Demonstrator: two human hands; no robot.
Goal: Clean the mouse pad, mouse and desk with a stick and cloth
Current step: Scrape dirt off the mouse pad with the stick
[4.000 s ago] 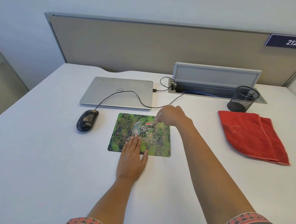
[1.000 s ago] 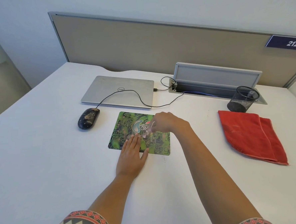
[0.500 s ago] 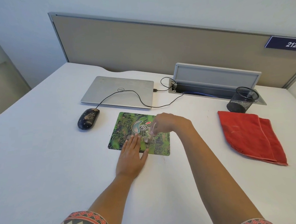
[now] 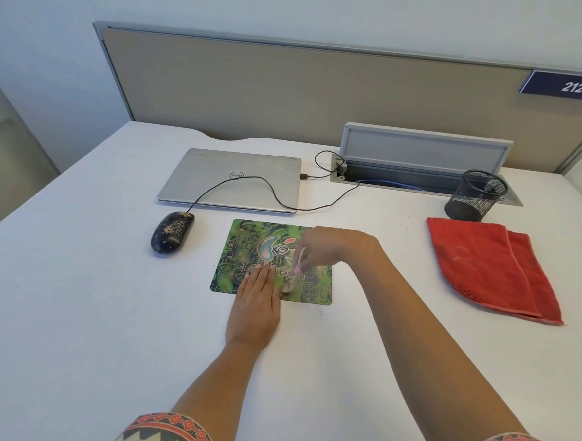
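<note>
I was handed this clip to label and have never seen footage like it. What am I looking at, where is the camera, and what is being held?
No machine here: these are a person's two bare arms, filmed by one wide-angle camera worn on the head, looking forward and down at a white desk.

The left hand lies flat, its fingers pressing on the near edge of a green patterned mouse pad. The right hand pinches a thin pale stick with its tip down on the pad; the stick is blurred, so details are unclear.

Left of the pad sits a dark mouse with pale grime on top. Its cable crosses a closed silver laptop behind. To the right lies a folded red cloth, untouched, and behind it a black mesh pen cup by an open cable hatch.
</note>
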